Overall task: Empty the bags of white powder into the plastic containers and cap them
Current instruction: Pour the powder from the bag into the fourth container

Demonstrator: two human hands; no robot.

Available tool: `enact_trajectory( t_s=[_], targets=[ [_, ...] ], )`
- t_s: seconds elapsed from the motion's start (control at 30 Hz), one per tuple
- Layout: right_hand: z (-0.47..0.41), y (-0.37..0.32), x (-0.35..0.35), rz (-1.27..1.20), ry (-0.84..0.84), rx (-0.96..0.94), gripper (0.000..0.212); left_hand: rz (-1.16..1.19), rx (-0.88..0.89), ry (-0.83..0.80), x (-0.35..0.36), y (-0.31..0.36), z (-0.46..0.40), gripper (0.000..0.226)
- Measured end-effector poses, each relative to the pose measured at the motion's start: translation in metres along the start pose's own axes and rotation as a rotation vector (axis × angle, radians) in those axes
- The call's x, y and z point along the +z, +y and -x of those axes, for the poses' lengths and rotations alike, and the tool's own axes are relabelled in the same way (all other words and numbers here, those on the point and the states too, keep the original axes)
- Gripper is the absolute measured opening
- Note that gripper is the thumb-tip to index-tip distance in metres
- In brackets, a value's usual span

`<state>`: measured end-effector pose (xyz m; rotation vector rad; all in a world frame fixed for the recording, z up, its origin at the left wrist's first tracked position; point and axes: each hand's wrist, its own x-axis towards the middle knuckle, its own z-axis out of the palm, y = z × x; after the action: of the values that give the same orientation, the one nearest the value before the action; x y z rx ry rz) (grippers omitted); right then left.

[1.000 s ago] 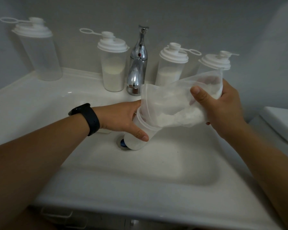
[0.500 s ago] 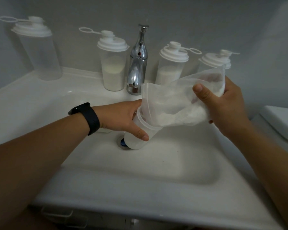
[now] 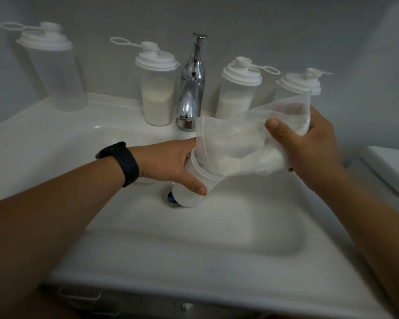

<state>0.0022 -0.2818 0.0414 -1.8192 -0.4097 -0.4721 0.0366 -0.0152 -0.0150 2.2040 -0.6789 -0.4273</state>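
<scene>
Near edge: white sink (image 3: 194, 268) w/ basin; front rim runs across the bottom of the view. Both forearms reach in from the lower corners.

L forearm carries a black wristband (image 3: 121, 162). Left hand (image 3: 168, 163) grips the open container (image 3: 194, 180) inside the basin: thumb curled across its near wall, remaining fingers wrapped behind, mostly hidden. Container is clear plastic, uncapped, tilted w/ mouth up and toward the right; its base sits on or just above the drain (image 3: 169, 199) – cannot tell which. White powder shows in its lower part.

Right hand (image 3: 309, 148) grips the bag (image 3: 247, 143) at its raised closed end: thumb clamped over the top face, fingers curled under. Bag is clear plastic, held slanted, high at right, low at left; its open mouth sits inside the container rim. White powder (image 3: 258, 162) lies along the bag's lower fold, reaching to the mouth.

Right of the sink: part of a white fixture (image 3: 392, 169), edge only.

Far side, on the back ledge against the grey wall: chrome faucet (image 3: 191, 88) at centre, spout toward the basin. Four capped containers stand upright in a row:
- far-left container (image 3: 53, 72) – looks empty, lid on.
- centre-left container (image 3: 157, 88) – just left of faucet, approx. half full of powder.
- centre-right container (image 3: 237, 90) – just right of faucet, powder in lower part.
- far-right container (image 3: 297, 84) – partly behind the bag; fill level hidden.

Each lid has a spout cap w/ ring tab sticking sideways.
</scene>
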Motion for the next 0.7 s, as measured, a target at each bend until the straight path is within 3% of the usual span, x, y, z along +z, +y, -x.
enact_trajectory(
  t_s=[0.7],
  targets=[
    [-0.0005, 0.0024, -0.0005, -0.008, 0.005, -0.005, 0.023, -0.007, 0.001, -0.007, -0.0009, 0.0015, -0.0017, 0.102]
  ],
)
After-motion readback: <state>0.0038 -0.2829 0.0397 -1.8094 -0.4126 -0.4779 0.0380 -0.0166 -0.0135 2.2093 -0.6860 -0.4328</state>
